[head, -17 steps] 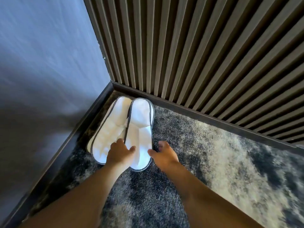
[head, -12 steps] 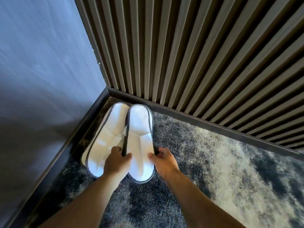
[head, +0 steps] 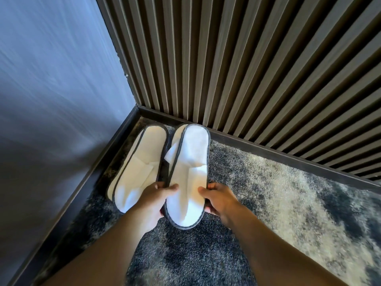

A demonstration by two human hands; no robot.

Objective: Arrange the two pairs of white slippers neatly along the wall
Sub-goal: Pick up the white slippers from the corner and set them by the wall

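Down in the corner, my left hand (head: 153,200) and right hand (head: 219,200) both grip the right-hand flat white fabric slipper with dark piping (head: 188,174), its twin white slipper (head: 137,168) lying just beside on mottled grey carpet (head: 268,203). Ribbed brown slatted panelling (head: 247,69) meets a smooth blue-grey wall (head: 51,79) above dark skirting (head: 278,153).
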